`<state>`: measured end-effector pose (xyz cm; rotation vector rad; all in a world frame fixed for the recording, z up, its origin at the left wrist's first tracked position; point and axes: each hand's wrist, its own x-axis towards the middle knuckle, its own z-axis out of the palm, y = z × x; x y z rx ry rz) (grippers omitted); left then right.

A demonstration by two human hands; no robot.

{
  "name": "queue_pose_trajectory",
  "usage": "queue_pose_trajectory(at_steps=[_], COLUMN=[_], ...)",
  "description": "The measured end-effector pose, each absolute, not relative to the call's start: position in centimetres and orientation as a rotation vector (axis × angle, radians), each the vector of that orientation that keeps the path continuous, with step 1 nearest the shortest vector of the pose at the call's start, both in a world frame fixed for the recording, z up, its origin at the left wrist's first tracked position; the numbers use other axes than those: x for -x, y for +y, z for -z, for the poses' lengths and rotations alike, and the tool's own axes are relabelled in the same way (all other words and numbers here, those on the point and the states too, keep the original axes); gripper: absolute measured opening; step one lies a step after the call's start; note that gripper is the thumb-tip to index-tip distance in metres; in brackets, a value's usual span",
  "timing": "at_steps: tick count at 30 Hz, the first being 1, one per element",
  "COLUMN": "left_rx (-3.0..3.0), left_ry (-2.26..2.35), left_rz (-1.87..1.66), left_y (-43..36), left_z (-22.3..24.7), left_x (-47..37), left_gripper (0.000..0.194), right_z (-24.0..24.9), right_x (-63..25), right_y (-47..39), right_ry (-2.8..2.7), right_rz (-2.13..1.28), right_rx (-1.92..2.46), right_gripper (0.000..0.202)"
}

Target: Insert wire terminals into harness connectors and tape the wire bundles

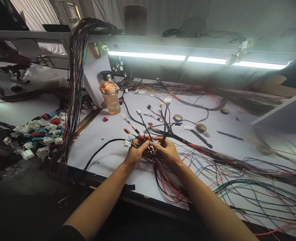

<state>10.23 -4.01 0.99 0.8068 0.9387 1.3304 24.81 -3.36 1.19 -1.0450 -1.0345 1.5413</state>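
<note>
A wire harness [180, 140] with black-taped branches lies across the white table, its loose wires fanning to the right. My left hand [137, 151] is closed round a bundle of its wires, thumb on top. Close beside it, my right hand [167, 150] grips the same harness, and the two thumbs almost meet. What exactly sits between the fingertips is too small to make out. A white connector [127, 143] pokes out left of my left hand. Beyond the hands, a wide white connector [167, 100] tops an upright branch.
An orange water bottle [109, 95] stands at the back left near a red connector [105, 119]. Tape rolls [201, 128] and a dark flat strip [229, 135] lie to the right. Hanging wires [75, 77] and a connector heap [37, 137] are at the left. Another person's arm [273, 83] shows far right.
</note>
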Motion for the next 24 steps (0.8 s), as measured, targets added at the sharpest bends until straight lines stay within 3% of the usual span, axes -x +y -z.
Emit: queue_pose_trajectory(at_steps=[8,15,24], left_rx=[-0.901,-0.908,-0.840], left_ry=[0.888,0.871,0.908], left_rz=[-1.304,-1.259,-1.251], left_y=[-4.0,-4.1,-3.8], left_z=[-0.6,-0.8,-0.7], left_x=[-9.9,-9.7,-9.9], left_gripper=[0.029,0.029,0.047], right_z=[-0.6,-0.6,0.1], right_x=[-24.7,-24.7,-25.4], right_y=[-3.3,-3.8,-3.7], right_ry=[-1.067,-1.041,-0.941], right_rz=[-1.541,-1.594,-1.618], right_rx=[1.040,0.940,0.763], right_gripper=[0.044,0.032,0.034])
